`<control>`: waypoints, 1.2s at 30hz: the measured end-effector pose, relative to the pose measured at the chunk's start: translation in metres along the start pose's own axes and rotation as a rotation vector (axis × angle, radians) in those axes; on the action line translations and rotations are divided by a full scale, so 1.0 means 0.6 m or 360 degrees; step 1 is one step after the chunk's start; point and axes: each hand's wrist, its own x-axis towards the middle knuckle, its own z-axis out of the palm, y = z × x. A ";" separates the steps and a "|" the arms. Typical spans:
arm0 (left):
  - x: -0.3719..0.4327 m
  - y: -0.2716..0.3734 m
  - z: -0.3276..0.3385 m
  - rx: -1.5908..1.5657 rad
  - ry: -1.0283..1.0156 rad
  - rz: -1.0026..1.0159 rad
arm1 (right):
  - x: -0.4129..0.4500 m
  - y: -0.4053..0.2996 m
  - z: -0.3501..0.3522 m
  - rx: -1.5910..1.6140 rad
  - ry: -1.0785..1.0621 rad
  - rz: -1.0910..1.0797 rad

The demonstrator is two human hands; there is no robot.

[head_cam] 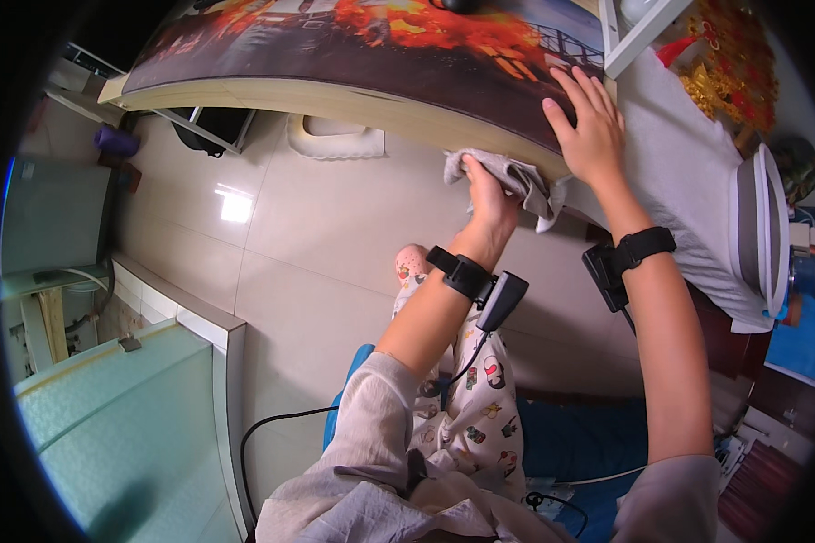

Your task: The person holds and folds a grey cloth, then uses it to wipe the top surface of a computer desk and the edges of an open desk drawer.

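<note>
My left hand (492,197) grips a crumpled greyish cloth (509,175) against the pale wooden front edge of a desk (407,121), near its right end; part of the cloth hangs below the edge. Some of its fingers are hidden by the cloth. My right hand (587,129) lies with fingers spread on the right end of a large printed desk mat (299,64) with a fiery picture. Nothing shows in that hand. A black strap with a small black device sits on each wrist.
A white metal frame (645,37) rises at the desk's right corner. Beside it are a white cloth cover (679,156) and a grey-and-white hat (754,234). Under the desk, a white scalloped item (336,139) lies on the tiled floor. A frosted glass panel (136,421) stands left; a black cable (272,417) trails nearby.
</note>
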 end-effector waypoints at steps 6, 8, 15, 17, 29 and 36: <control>0.007 0.123 0.003 0.0121 0.0028 0.0218 | -0.003 0.003 -0.004 -0.0013 -0.0070 -0.0008; 0.010 0.156 -0.001 0.0108 0.0170 0.0254 | -0.002 0.008 -0.003 0.0003 -0.0068 -0.0027; 0.058 0.324 -0.018 0.0208 -0.0017 0.0621 | 0.002 0.029 -0.005 0.0010 -0.0075 -0.0080; 0.079 0.402 -0.044 0.0359 0.0007 0.0764 | 0.000 0.023 0.008 0.0041 -0.0081 -0.0074; 0.134 0.603 -0.094 0.0501 -0.0045 0.0790 | 0.005 0.022 0.001 0.0093 0.0004 -0.0069; 0.083 0.417 -0.047 0.0351 0.0024 0.0773 | -0.007 0.028 0.002 -0.0076 -0.0017 0.0012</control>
